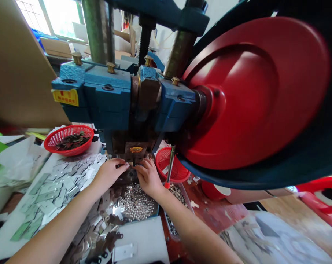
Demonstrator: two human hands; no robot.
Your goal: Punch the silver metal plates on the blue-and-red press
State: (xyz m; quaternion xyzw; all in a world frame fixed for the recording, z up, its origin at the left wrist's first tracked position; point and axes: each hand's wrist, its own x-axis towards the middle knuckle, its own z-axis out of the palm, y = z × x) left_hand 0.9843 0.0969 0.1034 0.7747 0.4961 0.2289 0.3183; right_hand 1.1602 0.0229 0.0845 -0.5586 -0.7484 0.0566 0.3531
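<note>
Both hands reach in under the ram of a blue press. My left hand is at the left of the die, its thumb and fingertips pinched on something too small to make out. From the other side my right hand comes to the same spot with its fingers curled together. What its fingertips hold is hidden. Just below the hands lies a heap of small shiny metal parts. Flat metal plates are piled to the left of my left forearm.
A red flywheel takes up the right side. A red basket of dark metal pieces stands at left, and another red basket is behind my right hand. A red-handled lever slants beside it. White foam lies in front.
</note>
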